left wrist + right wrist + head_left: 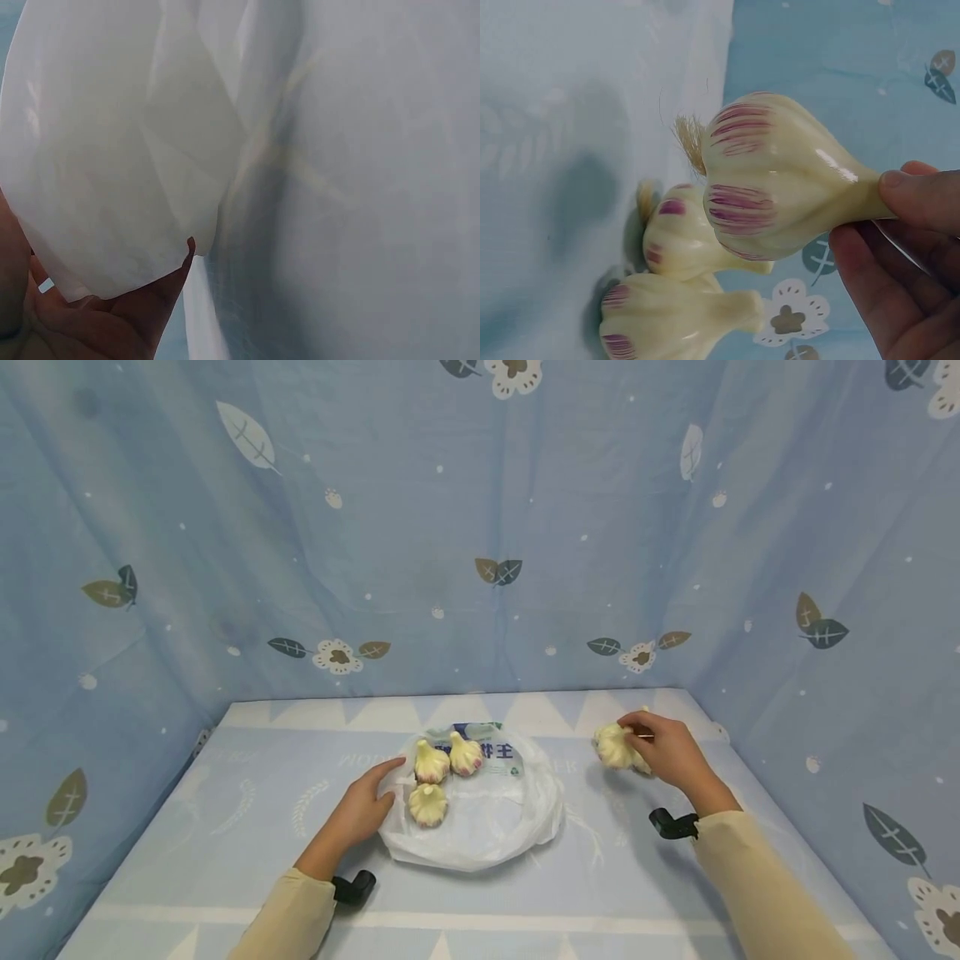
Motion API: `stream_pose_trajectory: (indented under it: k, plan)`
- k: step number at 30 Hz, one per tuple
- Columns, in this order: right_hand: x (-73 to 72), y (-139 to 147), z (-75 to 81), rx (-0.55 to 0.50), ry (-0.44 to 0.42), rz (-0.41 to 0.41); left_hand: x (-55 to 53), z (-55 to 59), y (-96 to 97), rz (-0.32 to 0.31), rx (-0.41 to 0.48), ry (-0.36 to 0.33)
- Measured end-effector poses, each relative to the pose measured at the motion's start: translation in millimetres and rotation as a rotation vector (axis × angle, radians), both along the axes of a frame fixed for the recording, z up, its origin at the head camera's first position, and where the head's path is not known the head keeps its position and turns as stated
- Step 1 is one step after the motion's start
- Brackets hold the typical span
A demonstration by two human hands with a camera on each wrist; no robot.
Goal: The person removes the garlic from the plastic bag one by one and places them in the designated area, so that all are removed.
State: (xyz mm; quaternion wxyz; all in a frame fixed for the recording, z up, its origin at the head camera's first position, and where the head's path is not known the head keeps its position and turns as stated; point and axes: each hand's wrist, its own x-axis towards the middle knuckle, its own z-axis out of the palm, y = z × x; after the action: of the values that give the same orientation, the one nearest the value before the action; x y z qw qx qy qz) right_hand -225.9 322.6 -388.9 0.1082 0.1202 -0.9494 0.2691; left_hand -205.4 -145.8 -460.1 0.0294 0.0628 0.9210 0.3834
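Observation:
My right hand (663,750) pinches a garlic bulb (772,176) by its stem between thumb and fingers, over the right side of the table. Two more garlic bulbs (679,319) lie below it in the right wrist view. At the middle stands a white plastic bag (543,802), its mouth spread wide. Three garlic bulbs (428,805) sit inside, toward its left side. My left hand (358,806) holds the bag's left rim, thumb and fingers around it. In the left wrist view, white plastic hides most of those fingers.
A pale blue patterned cloth covers the table (247,860). Blue curtains (420,527) printed with leaves and flowers hang behind it and at both sides. Each wrist carries a small black camera mount (673,824).

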Motion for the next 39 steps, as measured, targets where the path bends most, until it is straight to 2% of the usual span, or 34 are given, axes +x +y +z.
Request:
stream_pose_trajectory:
  k: [16,39]
  plan:
    - [-0.5,13.5,-21.6,-0.033,-0.03,-0.053,1.7,-4.2,-0.9,-0.002,0.021,0.005]
    - [-6.4,20.5,-31.8,0.001,-0.069,-0.095,4.5,-2.1,-1.1,0.011,0.014,0.013]
